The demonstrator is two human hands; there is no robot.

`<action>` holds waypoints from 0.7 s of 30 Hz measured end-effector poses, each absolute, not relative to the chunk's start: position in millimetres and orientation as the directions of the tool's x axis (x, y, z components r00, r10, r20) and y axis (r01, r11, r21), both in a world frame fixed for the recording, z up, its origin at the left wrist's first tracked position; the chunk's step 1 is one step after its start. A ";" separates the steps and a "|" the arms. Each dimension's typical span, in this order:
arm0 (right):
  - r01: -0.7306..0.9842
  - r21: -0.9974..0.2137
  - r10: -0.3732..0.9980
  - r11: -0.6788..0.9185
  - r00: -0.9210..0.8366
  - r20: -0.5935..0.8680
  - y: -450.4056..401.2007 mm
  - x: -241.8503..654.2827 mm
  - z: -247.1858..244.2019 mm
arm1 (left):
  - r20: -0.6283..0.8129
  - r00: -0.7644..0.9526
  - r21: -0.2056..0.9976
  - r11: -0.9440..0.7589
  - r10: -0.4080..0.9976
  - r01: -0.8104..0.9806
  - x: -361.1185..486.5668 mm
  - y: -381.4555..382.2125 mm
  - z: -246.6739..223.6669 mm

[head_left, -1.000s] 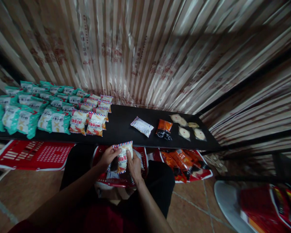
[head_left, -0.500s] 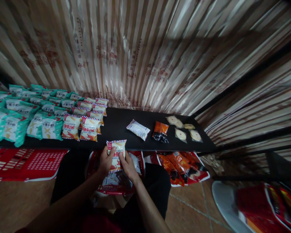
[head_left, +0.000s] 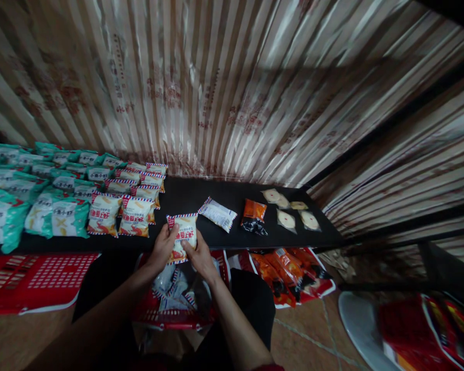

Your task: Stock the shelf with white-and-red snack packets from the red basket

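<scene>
Both hands grip one white snack bag [head_left: 186, 226] with a red-and-blue striped edge, its printed side facing me. My left hand [head_left: 163, 248] closes on its left side and my right hand [head_left: 200, 253] on its right. The bag is at the front edge of the black shelf [head_left: 185, 193], above a red basket [head_left: 170, 317] holding more bags of this striped-edge kind. Left of my hands, matching bags [head_left: 135, 216] stand in rows on the shelf. A similar bag [head_left: 218, 214] lies back side up to the right.
Teal snack bags [head_left: 69, 215] fill the shelf's left end. An orange-and-black packet [head_left: 254, 216] and several round pale packets [head_left: 286, 220] lie at the right. Below are a red basket of orange packets [head_left: 284, 268] and another red basket [head_left: 58, 278]. Striped sheeting [head_left: 201, 93] hangs behind.
My hands have raised the snack bag slightly toward the shelf's front edge, both still holding it. The view has shifted a little, and the things on the shelf stay in place.
</scene>
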State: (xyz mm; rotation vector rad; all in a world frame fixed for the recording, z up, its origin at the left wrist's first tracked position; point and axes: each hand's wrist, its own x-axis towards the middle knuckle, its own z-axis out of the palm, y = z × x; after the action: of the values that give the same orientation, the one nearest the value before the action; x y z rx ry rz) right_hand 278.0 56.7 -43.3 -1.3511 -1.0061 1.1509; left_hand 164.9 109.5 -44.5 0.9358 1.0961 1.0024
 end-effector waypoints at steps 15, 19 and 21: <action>0.202 -0.977 0.966 -0.063 0.258 -0.009 116.3 306.2 -46.5 | -0.196 0.092 0.961 0.210 0.976 -0.181 184.7 142.2 -76.1; 0.257 -0.964 0.962 -0.067 0.272 0.005 125.9 310.2 -43.2 | -0.176 0.057 0.969 0.184 0.983 -0.163 189.6 153.2 -77.1; 0.326 -0.943 0.950 -0.066 0.310 0.041 129.9 313.8 -44.7 | -0.170 0.059 0.972 0.177 0.984 -0.155 192.3 157.0 -75.5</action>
State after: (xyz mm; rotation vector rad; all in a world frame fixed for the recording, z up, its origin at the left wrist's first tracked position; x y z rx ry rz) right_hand 313.8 129.9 -44.7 -1.5944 -1.1925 0.7971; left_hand 192.3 157.0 -75.5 0.9863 1.1373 1.1201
